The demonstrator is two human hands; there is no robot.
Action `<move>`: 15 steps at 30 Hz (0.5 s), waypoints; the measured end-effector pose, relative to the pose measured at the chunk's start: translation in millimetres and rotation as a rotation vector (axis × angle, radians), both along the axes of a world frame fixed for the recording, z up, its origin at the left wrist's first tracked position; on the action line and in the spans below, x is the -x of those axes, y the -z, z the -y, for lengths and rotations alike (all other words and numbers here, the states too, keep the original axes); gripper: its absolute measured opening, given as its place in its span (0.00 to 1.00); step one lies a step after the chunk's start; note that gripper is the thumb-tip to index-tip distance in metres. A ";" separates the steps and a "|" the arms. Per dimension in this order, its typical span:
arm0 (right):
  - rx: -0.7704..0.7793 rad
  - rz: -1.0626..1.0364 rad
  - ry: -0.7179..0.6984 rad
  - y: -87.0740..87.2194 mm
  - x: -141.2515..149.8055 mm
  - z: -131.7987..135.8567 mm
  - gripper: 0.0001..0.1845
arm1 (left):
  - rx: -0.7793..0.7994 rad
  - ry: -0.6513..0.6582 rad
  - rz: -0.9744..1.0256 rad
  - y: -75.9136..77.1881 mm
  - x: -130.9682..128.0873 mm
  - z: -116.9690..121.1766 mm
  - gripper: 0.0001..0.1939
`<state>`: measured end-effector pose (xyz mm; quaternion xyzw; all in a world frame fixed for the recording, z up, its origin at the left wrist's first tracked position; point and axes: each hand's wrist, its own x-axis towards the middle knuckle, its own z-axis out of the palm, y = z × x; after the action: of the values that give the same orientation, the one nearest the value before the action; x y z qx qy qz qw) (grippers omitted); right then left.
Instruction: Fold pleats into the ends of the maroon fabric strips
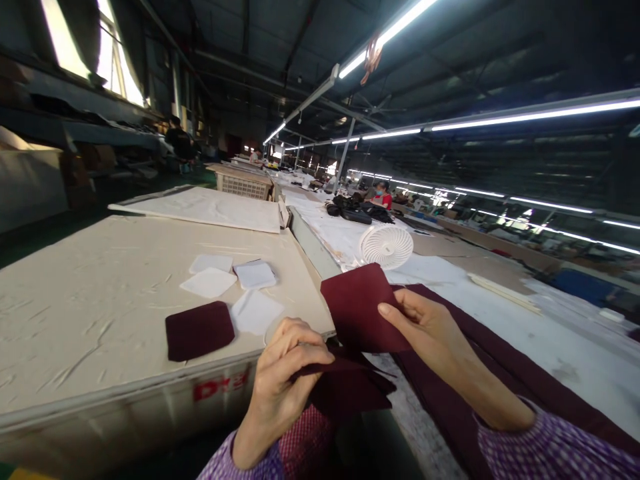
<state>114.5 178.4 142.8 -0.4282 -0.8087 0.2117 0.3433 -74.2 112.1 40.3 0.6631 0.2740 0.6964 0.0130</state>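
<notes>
Maroon fabric piece (363,307) is held up by right hand (427,327), pinched at its right edge between thumb and fingers; hand otherwise loosely curled. Piece is positioned left of right hand's fingertips, above and to the right of left hand (287,373). Left hand is mostly closed, thumb and fingers gripped on the edge of a bunch of dark maroon pieces (345,390); bunch is fanned out to that hand's right, below the raised piece. Number of pieces in bunch cannot be told.

Single maroon patch (200,331) is laid flat left of left hand, on cream-topped surface (100,293). White pieces (207,283) are scattered beyond that hand, forward and to the left, partly overlapped. Long maroon cloth (450,400) is spread beneath and beside right forearm, on white-covered table (530,347). White round fan (387,247) is placed just beyond the raised piece, ahead of right hand. Farther ahead, black items (355,208) are piled; a person in red (384,197) is seen behind them. Slatted crate (243,185) is located far ahead of left hand.
</notes>
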 end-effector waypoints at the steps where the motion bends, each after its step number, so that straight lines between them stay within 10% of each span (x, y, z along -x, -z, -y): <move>1: -0.008 0.037 -0.005 -1.4 1.1 2.4 0.13 | -0.003 0.008 -0.005 -0.7 0.2 0.1 0.13; 15: -0.448 0.262 -0.111 -6.5 6.8 25.1 0.08 | -0.096 -0.017 -0.103 2.3 -0.7 10.9 0.10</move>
<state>107.6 153.3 149.3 -0.3203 -0.8952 -0.0113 0.3098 -73.5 101.2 38.0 0.6958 0.2464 0.6736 -0.0387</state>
